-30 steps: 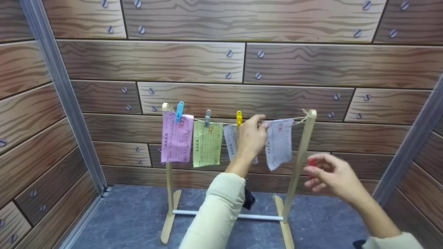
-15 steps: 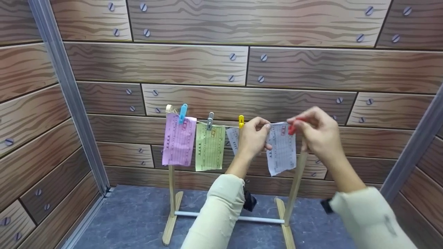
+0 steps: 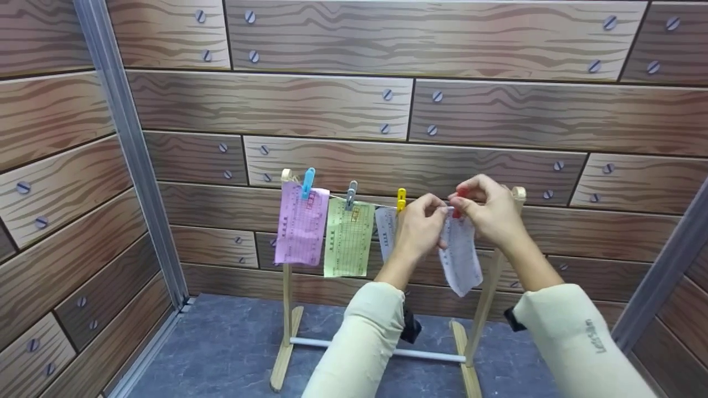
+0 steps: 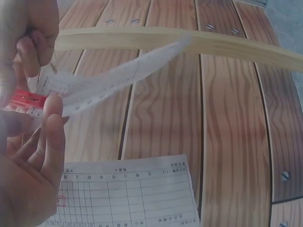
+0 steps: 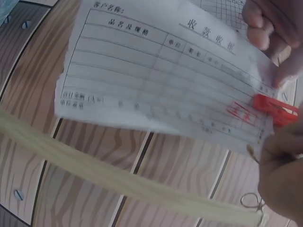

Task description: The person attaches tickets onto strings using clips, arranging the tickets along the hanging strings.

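A white receipt (image 3: 462,260) hangs at the right end of the string, printed with a table and a red stamp. My left hand (image 3: 420,226) pinches its top edge at the string. My right hand (image 3: 489,213) grips a red clothespin (image 3: 461,193) between thumb and fingers. In the right wrist view, the clothespin's tip (image 5: 261,101) overlaps the receipt's top edge beside the red stamp. The left wrist view shows the red clothespin (image 4: 31,99) between the fingers of both hands, with the receipt's lower end swung outward.
Left along the string hang a pink receipt (image 3: 301,226) under a blue clothespin (image 3: 308,183), a green one (image 3: 348,240) under a grey clothespin (image 3: 351,194), and a white one (image 3: 385,235) under a yellow clothespin (image 3: 401,199). A wooden post (image 3: 487,301) supports the right end.
My right hand has risen leftward from beside the right post to the receipt's top edge, bringing the red clothespin. My left hand stays at the string. The receipt's lower end has swung right.
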Demonstrator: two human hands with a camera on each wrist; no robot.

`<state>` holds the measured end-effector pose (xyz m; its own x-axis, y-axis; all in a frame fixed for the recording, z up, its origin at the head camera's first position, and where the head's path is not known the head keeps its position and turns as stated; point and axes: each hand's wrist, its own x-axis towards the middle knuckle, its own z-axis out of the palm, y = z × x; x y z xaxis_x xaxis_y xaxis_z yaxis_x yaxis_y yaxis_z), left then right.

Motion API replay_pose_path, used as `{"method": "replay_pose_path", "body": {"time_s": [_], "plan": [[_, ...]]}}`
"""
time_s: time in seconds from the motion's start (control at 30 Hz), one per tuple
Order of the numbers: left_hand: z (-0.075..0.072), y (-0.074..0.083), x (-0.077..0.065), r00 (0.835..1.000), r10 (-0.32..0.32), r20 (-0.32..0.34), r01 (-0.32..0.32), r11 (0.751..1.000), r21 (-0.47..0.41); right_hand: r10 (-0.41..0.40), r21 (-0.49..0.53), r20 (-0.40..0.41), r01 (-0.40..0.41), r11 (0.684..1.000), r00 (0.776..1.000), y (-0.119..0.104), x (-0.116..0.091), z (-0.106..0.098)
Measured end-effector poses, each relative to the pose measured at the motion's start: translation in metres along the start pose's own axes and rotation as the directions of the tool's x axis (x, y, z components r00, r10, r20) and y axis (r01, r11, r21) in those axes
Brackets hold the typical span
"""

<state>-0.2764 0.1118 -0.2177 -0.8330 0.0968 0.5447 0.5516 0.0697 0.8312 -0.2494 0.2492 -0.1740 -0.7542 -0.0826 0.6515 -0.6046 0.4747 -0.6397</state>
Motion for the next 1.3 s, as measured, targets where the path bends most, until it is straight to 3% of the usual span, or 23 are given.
{"method": "replay_pose_path", "body": {"time_s": [0.13,0.2,0.3,0.4,0.5,0.67,0.8,0.93,1.0,1.07,1.13,1.3], "plan": [[-0.001,-0.001,0.002,1.000,-0.011,0.001,0.011,1.000,0.012,0.099,0.004,0.125,-0.101,0.995,0.987,0.005,-0.001,-0.007],[-0.003,-0.003,0.003,1.000,0.000,-0.011,0.000,1.000,0.016,0.109,0.046,0.133,-0.117,0.992,0.985,0.004,-0.003,-0.008],[-0.006,-0.005,0.005,0.999,0.018,-0.030,-0.016,0.999,0.044,0.064,0.120,0.056,-0.071,0.990,0.996,0.004,-0.009,-0.009],[-0.008,-0.007,0.007,0.999,0.029,-0.025,-0.027,0.997,0.079,-0.002,0.116,-0.036,0.007,0.993,0.999,0.003,-0.019,-0.011],[-0.009,-0.008,0.009,0.999,0.031,-0.017,-0.029,0.994,0.107,-0.034,0.067,-0.050,0.038,0.997,0.998,-0.006,-0.031,-0.014],[-0.011,-0.010,0.009,0.999,0.030,-0.025,-0.026,0.989,0.146,-0.021,0.042,-0.062,0.024,0.999,0.998,-0.026,-0.051,-0.013],[-0.017,-0.013,0.000,0.997,0.077,0.014,-0.078,0.967,0.243,-0.045,0.009,-0.116,0.046,0.999,0.992,-0.013,-0.067,-0.009],[-0.027,-0.019,-0.017,0.980,0.182,0.079,-0.198,0.887,0.418,-0.163,-0.114,-0.164,0.146,0.983,0.973,0.019,-0.082,-0.002],[-0.032,-0.024,-0.026,0.966,0.234,0.112,-0.258,0.841,0.475,-0.206,-0.195,-0.150,0.175,0.965,0.967,0.034,-0.092,0.001],[-0.037,-0.029,-0.036,0.947,0.287,0.148,-0.321,0.794,0.517,-0.199,-0.257,-0.108,0.166,0.952,0.974,0.045,-0.103,0.005],[-0.041,-0.037,-0.045,0.919,0.353,0.176,-0.389,0.734,0.557,-0.159,-0.305,-0.060,0.133,0.943,0.986,0.055,-0.114,0.010],[-0.050,-0.062,-0.067,0.825,0.512,0.239,-0.526,0.541,0.656,-0.081,-0.421,-0.004,0.072,0.904,0.997,0.076,-0.137,0.025]]}}
